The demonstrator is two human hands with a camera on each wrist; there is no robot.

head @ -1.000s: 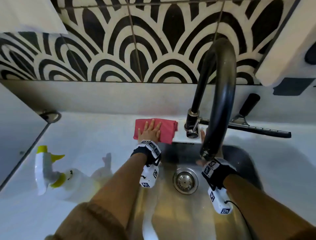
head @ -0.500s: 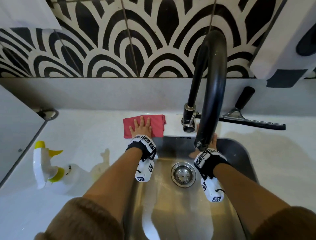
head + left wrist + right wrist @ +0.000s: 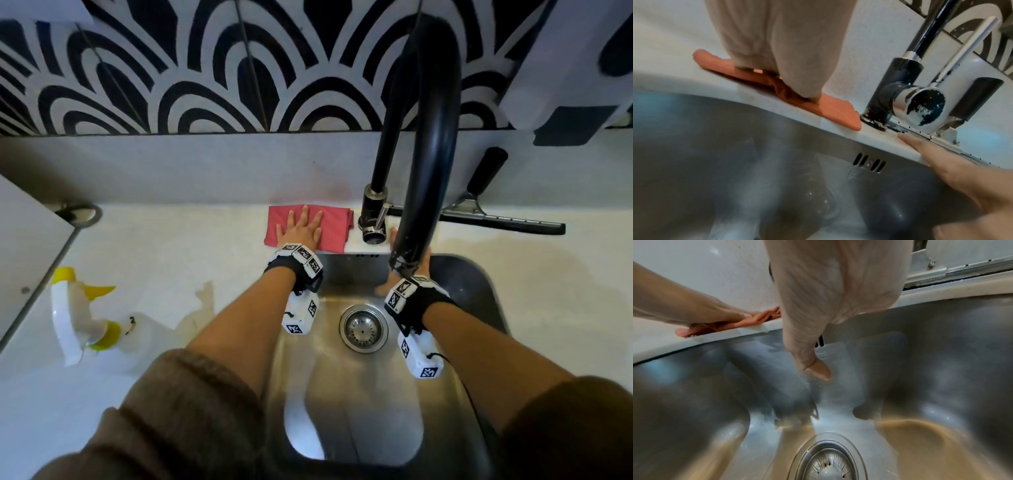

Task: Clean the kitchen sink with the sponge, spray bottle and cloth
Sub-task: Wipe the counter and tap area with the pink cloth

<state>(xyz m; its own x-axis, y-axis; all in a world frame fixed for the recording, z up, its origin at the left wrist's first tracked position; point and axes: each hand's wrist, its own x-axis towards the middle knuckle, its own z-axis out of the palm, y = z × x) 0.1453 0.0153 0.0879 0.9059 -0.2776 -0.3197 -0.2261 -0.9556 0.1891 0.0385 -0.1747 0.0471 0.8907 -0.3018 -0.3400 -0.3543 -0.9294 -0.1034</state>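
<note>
- Here the left hand [image 3: 303,229] lies flat, fingers straight and spread, pressing the red cloth [image 3: 334,230] onto the white counter [image 3: 191,253] behind the sink [image 3: 346,404]
- The cloth sits on the ledge at the sink's back rim, just left of the black tap [image 3: 373,219], its right edge almost at the tap's base
- The right hand [image 3: 838,288] rests open on the back rim to the right of the tap, holding nothing; its thumb [image 3: 813,368] hangs down inside the basin, and in the head view the spout hides much of it
- The spray bottle [image 3: 85,322] lies on its side on the counter, well left of the sink
- A squeegee [image 3: 479,219] lies behind the tap along the wall
- The drain strainer [image 3: 363,328] shows in the basin floor between the two wrists
</note>
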